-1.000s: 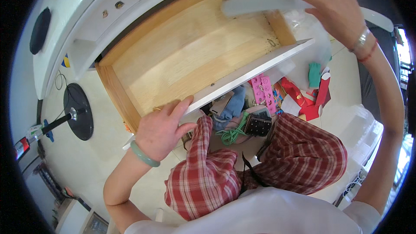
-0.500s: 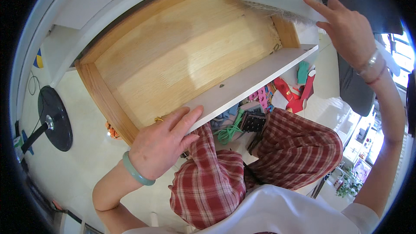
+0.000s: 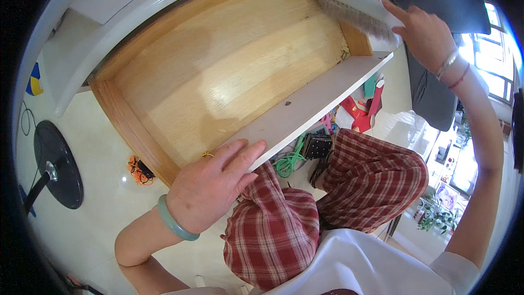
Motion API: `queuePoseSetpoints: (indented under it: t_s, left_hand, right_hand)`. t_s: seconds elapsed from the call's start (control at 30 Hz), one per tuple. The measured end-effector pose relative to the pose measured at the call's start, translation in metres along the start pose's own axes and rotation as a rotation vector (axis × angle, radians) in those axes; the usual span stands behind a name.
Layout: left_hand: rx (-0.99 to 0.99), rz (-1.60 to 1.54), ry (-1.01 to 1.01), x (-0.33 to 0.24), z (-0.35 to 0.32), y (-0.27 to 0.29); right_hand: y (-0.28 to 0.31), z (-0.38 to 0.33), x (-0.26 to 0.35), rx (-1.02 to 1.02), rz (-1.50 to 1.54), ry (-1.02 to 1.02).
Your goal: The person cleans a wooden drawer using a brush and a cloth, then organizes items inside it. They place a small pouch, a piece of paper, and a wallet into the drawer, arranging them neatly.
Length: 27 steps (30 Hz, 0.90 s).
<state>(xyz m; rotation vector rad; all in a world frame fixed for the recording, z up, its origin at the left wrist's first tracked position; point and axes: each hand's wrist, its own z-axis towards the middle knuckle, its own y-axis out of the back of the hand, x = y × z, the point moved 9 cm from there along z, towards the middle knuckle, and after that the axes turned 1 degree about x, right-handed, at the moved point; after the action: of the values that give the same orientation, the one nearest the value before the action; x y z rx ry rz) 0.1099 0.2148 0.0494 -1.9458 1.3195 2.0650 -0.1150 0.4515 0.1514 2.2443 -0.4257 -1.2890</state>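
Brush: translucent white body (image 3: pixel 357 1), grey bristles (image 3: pixel 349 17) facing down into drawer; sits across the right end of the drawer, far end over the inside, near end past the side wall. Bristle contact with the wood: cannot tell.
Right hand (image 3: pixel 426 35): gripping the brush by its near end, index finger laid out along the body. Silver bracelet (image 3: pixel 447 64) and red string bracelet (image 3: pixel 459 76) on wrist.
Left hand (image 3: pixel 210 191): clasping the drawer front near its left end, fingers over the top edge onto the inner face, thumb on the outer side. Gold ring (image 3: pixel 207 154) on a finger, pale green bangle (image 3: pixel 176 219) at wrist.
Drawer: pale wood (image 3: pixel 185 65), pulled out from white cabinet (image 3: pixel 82 49). White drawer front (image 3: pixel 322 95), one small dark spot on inner face.
Debris: small dark and light bits (image 3: pixel 345 52) in the right front corner of drawer.
Floor, beyond drawer front: green cord (image 3: pixel 289 158), black studded pouch (image 3: pixel 316 146) just beside it, red paper pieces (image 3: pixel 360 114) farther right.
Floor, left: black round stand base (image 3: pixel 59 164); orange-and-black cord bundle (image 3: pixel 141 171) near the drawer's left wall.
Clothing: red plaid trousers (image 3: pixel 273 235), white shirt (image 3: pixel 338 262).
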Motion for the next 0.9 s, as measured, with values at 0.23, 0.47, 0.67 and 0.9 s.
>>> queuePoseSetpoints:
  t_s: [0.23,0.47,0.67,0.9]
  left_hand:
    - [0.024,0.0,-0.021,-0.002,-0.004,0.005]
    - [0.092,-0.033,0.017,0.002,-0.007,0.0]
    - [-0.045,-0.007,-0.057,-0.004,-0.007,0.006]
    - [-0.054,0.145,0.013,-0.008,-0.008,0.012]
  right_hand:
    - [0.025,-0.008,-0.007,0.04,0.028,0.131]
    - [0.021,-0.023,0.042,-0.166,-0.059,0.306]
    - [0.059,-0.049,0.018,-0.333,0.022,0.443]
    - [0.109,-0.036,0.114,-0.546,0.169,0.922]
